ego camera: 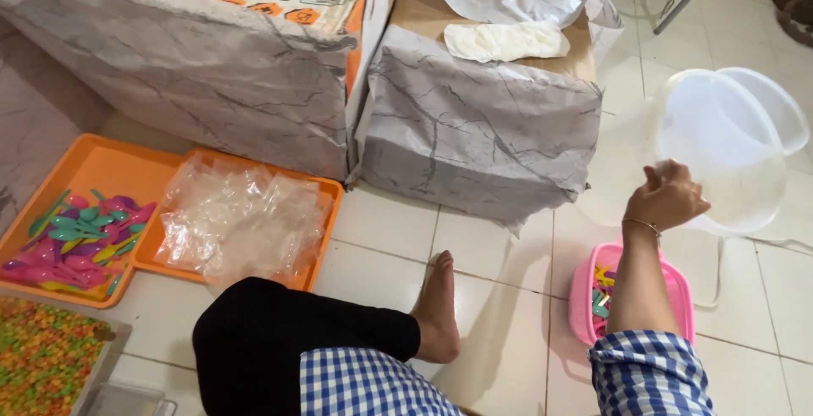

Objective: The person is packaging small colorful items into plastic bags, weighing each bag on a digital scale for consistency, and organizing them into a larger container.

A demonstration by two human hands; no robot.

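Observation:
My right hand [666, 196] is raised at the right and grips the rim of a large clear plastic bowl [724, 149], which is tilted on its side above the tiled floor. Right below my forearm sits a pink basket [584, 289] with several coloured plastic spoons inside. My left hand is out of view. My bent knee in black cloth and my bare foot [438, 310] rest on the floor in the middle.
An orange tray [110, 170] at the left holds a heap of coloured spoons [80, 238]. Beside it another orange tray [326, 213] carries clear plastic bags [241, 221]. A bin of coloured candies [42, 361] sits lower left. Two wrapped cartons [474, 128] stand behind.

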